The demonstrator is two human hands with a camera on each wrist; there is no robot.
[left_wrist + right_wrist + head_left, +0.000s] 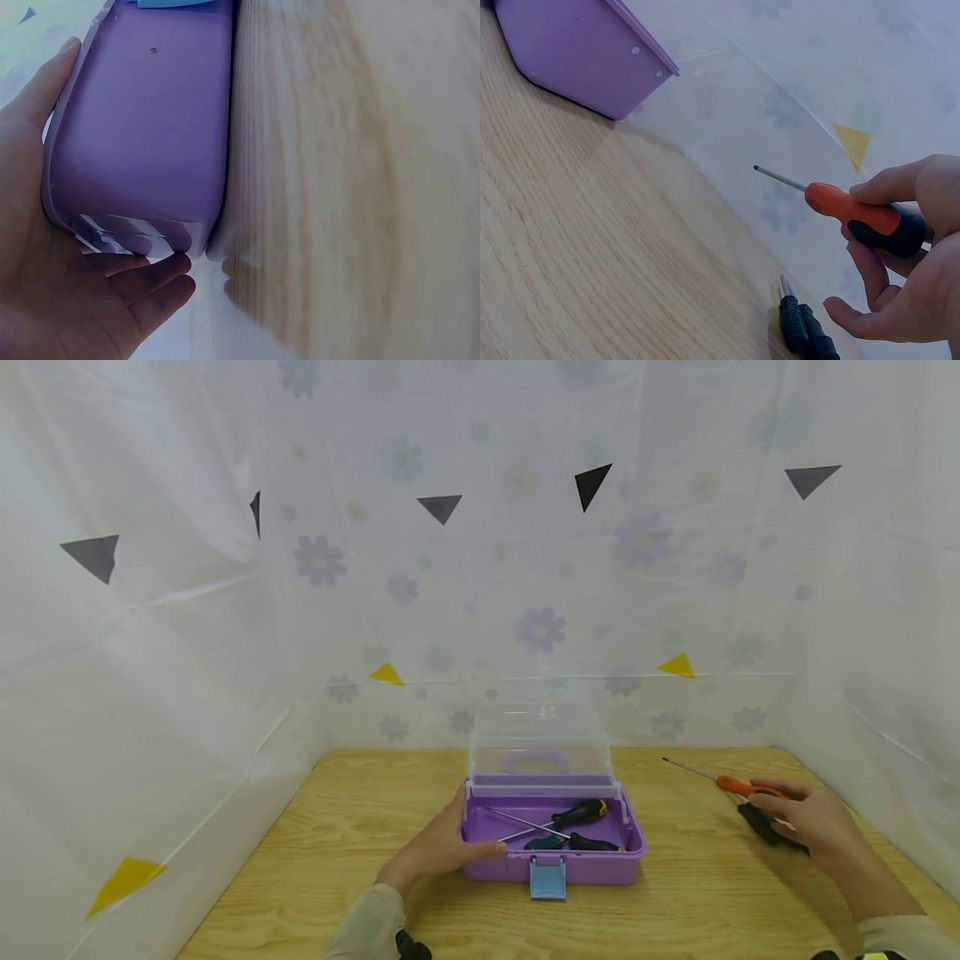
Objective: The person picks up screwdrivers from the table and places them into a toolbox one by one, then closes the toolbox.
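A purple toolbox [555, 860] with a raised clear lid [542, 739] and a blue latch [548, 878] sits mid-table. Inside lie a yellow-and-black screwdriver [577, 814] and a dark one [592, 842]. My left hand [442, 847] lies flat against the box's left wall [142, 127], fingers straight. My right hand [813, 818] grips an orange-and-black screwdriver [862, 217] by its handle, lifted above the table, shaft pointing left. Below it a black-handled tool [802, 334] lies on the wood.
The wooden table [375, 827] is enclosed by white floral sheeting [225, 635] at left, back and right, close to the right hand. Bare wood shows left of the box and between the box and the right hand.
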